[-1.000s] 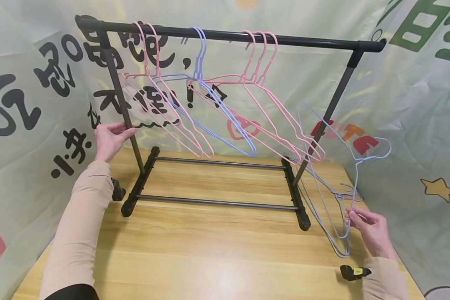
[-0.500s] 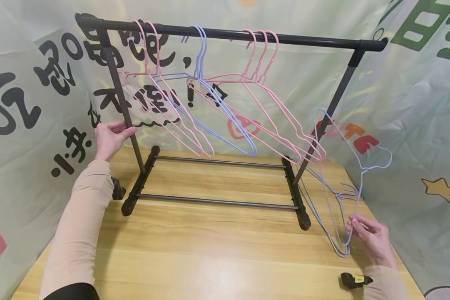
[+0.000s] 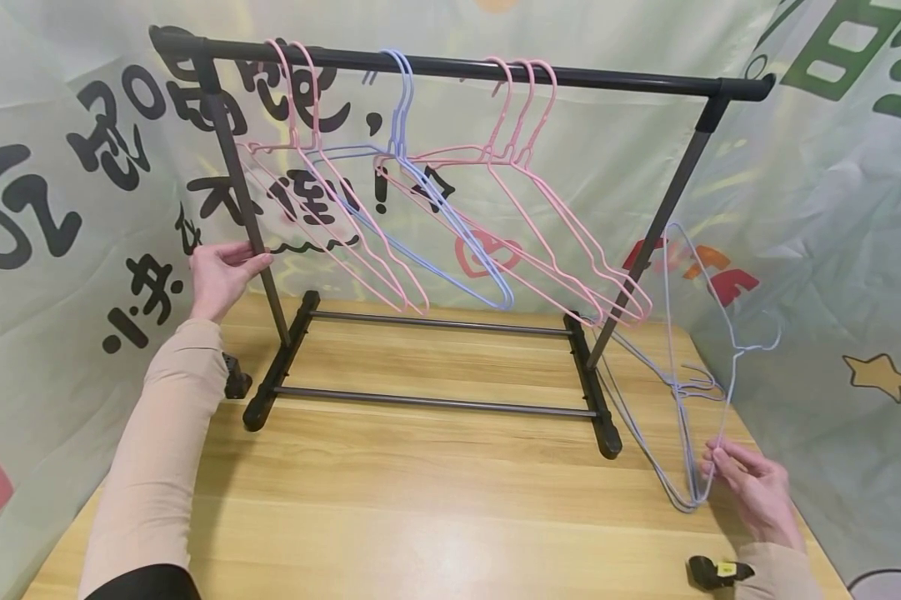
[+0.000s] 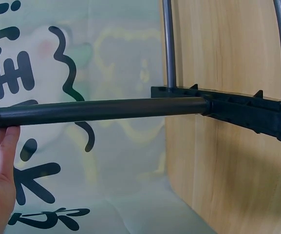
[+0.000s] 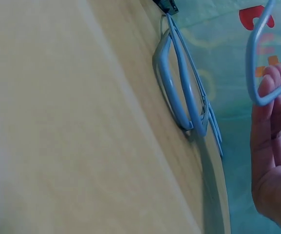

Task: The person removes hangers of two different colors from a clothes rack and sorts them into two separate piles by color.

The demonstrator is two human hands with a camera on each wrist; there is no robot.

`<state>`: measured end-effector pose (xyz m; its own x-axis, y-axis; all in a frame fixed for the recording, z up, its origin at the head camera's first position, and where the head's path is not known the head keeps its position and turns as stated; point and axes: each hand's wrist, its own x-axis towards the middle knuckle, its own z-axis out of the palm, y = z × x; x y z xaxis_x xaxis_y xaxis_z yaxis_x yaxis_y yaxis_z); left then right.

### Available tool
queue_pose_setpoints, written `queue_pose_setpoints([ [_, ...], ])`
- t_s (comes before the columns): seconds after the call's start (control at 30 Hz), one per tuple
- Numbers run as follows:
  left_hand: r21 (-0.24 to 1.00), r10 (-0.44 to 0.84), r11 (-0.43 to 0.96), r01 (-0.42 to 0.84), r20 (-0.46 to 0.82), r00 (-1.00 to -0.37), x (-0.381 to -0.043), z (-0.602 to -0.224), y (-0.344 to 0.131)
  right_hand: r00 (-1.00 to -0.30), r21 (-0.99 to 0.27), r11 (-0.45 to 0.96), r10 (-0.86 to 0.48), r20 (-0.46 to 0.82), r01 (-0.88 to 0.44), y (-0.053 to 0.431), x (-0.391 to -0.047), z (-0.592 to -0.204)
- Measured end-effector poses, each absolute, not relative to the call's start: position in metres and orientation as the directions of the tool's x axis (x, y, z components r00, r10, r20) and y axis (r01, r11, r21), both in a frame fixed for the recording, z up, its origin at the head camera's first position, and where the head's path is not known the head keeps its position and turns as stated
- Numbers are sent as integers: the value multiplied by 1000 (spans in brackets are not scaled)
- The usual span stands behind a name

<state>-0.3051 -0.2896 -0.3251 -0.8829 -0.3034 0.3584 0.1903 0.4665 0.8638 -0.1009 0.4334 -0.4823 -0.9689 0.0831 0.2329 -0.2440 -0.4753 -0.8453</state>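
Note:
A black clothes rack (image 3: 450,70) stands on the table. My left hand (image 3: 223,279) grips its left upright (image 3: 249,200) between thumb and fingers, and the left wrist view shows the fingers under that post (image 4: 101,109). At the right, my right hand (image 3: 753,487) pinches a blue hanger (image 3: 733,367) near one corner, its hook pointing right. In the right wrist view the fingertips close on the hanger's bent end (image 5: 251,63). Below it several more blue hangers (image 3: 638,433) lie on the table beside the rack's right foot (image 3: 596,400).
Pink hangers (image 3: 533,225) and blue hangers (image 3: 420,179) hang from the top bar in separate groups. The wooden table (image 3: 420,492) carries the rack. A printed cloth (image 3: 833,275) rises behind and at both sides. A black wrist device (image 3: 720,572) sits by the right sleeve.
My right hand has moved down and slightly right, and the hanger in it has swung more upright, away from the rack's right upright. The left hand has kept its place.

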Motion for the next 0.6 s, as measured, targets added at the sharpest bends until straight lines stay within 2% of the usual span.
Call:
queue_pose_setpoints([
  [0.13, 859, -303, 478, 183, 356, -884, -305, -325, -290, -981, -886, -420, 104, 166, -195, 434, -100, -482],
  [0.37, 862, -300, 474, 182, 352, -887, -304, -325, -290, -987, -966, -259, 157, -37, -5, 435, -101, -480],
  [0.6, 868, -299, 463, 180, 344, -890, -304, -325, -291, -970, -963, -238, 173, -172, 128, 434, -102, -478],
])
